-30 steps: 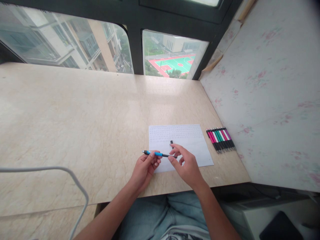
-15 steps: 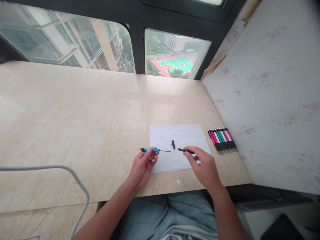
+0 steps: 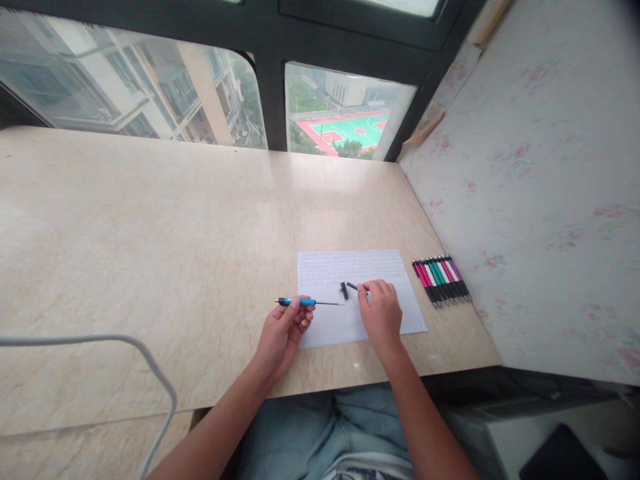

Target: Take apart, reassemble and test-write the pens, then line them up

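Note:
My left hand (image 3: 285, 330) is closed around a blue pen (image 3: 301, 302) lying nearly level in its fingers. The pen's front section is off, and the thin dark refill (image 3: 327, 304) sticks out to the right, bare. In a pinch, my right hand (image 3: 383, 315) holds a black pen grip (image 3: 352, 286) at the paper; its rear end is hidden by my fingers. Just left of that grip, a short black piece (image 3: 344, 291) with a small side projection rests on the written sheet of paper (image 3: 320, 333).
A row of several pens (image 3: 440, 280) in pink, green, white and purple lies right of the paper, near the flowered wall (image 3: 530, 200). A grey cable (image 3: 100, 340) arches over the marble-patterned tabletop (image 3: 175, 233) at left. Windows (image 3: 345, 113) stand behind.
My right hand has moved left and slightly up with the black pen grip, bringing it beside the short black piece. My left hand still holds the blue pen in nearly the same place.

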